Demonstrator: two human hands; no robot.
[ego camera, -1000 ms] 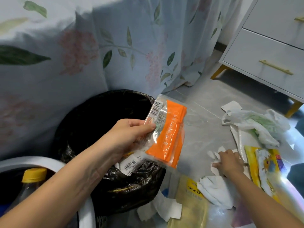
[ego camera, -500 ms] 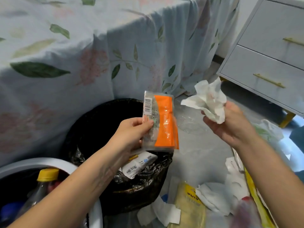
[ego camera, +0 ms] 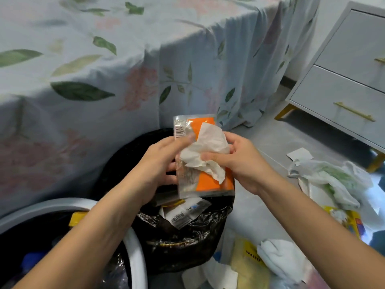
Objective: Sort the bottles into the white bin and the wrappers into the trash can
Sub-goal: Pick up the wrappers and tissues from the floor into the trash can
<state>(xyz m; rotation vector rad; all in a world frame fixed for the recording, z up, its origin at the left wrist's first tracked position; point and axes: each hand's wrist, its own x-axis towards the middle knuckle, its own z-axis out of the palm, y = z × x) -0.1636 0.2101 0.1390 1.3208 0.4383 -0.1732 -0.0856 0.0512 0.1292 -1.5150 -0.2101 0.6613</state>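
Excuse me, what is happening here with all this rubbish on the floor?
A person is sorting rubbish. The left hand holds an orange and clear wrapper above the black-lined trash can, and the right hand presses a crumpled white tissue against it. Some wrappers already lie in the can. The white bin sits at the lower left. More tissues and bags wait on the floor at the right.
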